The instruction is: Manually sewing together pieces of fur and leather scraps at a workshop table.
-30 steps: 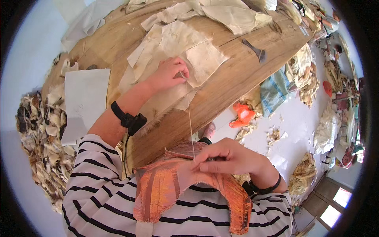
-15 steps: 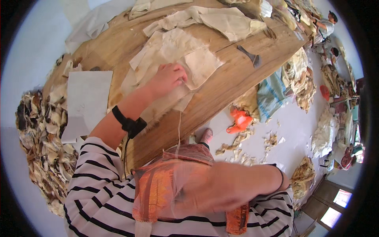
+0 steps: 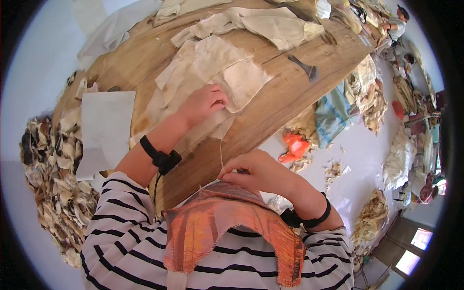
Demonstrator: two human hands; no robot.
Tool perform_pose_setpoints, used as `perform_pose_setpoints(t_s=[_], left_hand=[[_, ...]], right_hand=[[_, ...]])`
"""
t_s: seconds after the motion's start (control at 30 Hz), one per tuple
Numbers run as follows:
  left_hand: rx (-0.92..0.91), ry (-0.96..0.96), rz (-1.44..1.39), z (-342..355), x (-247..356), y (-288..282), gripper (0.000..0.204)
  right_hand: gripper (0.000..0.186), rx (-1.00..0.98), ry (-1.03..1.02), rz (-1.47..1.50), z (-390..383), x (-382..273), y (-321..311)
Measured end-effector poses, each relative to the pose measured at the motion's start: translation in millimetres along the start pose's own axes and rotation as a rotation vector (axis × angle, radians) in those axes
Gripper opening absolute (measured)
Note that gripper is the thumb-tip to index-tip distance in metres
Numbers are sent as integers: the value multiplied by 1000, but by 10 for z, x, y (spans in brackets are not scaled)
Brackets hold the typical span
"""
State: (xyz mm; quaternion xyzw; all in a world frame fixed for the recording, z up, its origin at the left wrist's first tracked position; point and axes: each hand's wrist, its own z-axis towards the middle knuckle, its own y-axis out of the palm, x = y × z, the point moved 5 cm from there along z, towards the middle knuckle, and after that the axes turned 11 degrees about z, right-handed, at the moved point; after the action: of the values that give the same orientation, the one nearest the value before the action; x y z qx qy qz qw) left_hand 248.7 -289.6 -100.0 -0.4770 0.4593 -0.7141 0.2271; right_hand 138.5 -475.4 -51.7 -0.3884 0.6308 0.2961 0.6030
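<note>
My left hand (image 3: 207, 102) is closed in a pinch at the edge of pale hide pieces (image 3: 212, 58), which lie overlapping on the wooden table. Out of these pieces runs a thin pale thread (image 3: 222, 147) toward my body. Its lower end meets the fingertips of my right hand (image 3: 258, 171), closed in a pinch near the table's front edge, above the orange apron (image 3: 203, 217). Whether a needle is in those fingers is too small to tell. Beside my left forearm lies a white sheet (image 3: 107, 121).
A dark metal tool (image 3: 304, 67) rests on the wooden table (image 3: 270, 104). More pale hide (image 3: 275, 26) lies at the far side. Scraps (image 3: 63, 179) are heaped at left. An orange plastic bag (image 3: 294, 147) and a blue sack (image 3: 333, 118) are on the right. A person (image 3: 397, 26) is far right.
My right hand, blurred low in front of my chest before, has moved forward to the table's front edge. The left hand has stayed nearly still at the hide.
</note>
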Motion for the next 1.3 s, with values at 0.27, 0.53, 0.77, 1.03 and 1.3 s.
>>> perform_pose_setpoints(t_s=[0.27,0.53,0.77,1.03,1.3], left_hand=[[-66,4,-153,96,-156,-4,9],[-213,-112,-324,133,-289,72,10],[-150,-167,-40,227,-321,213,7],[-5,119,-277,6,205,-60,11],[59,18,271,81,-89,73,15]], right_hand=[[18,107,110,-79,-98,-325,-290],[14,68,-81,2,-105,-709,-256],[15,-331,-420,259,-186,-1142,125],[24,455,-80,-64,555,62,-873],[27,135,83,-75,234,399,-257]])
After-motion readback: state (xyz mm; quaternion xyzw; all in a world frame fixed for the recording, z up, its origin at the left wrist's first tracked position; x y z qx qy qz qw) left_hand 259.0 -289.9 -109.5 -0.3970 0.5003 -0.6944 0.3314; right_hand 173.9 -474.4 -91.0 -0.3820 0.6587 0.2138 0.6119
